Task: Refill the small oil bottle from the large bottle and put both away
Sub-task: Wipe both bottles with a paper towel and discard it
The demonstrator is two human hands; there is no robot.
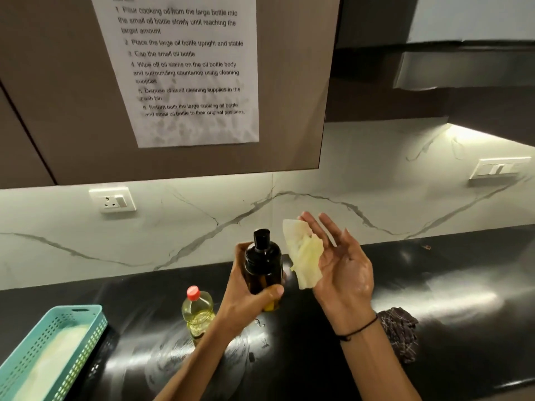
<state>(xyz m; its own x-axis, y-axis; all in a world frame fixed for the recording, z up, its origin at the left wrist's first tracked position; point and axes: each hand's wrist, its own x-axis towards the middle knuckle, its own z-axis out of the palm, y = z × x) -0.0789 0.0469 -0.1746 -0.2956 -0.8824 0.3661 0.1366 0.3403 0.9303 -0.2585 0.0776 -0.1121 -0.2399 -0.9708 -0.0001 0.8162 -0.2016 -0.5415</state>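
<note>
The left hand [246,296] wraps its fingers round one small dark bottle [263,267], capped, upright, lifted above the black counter [434,328]. The right hand [341,267] lies flat-open, palm up, one oily tissue [304,256] resting on its fingers. One large red-capped bottle [198,311], holding yellow oil, stands behind the left wrist. One teal basket [95,322] holding pale sheets sits at the counter's left edge.
</note>
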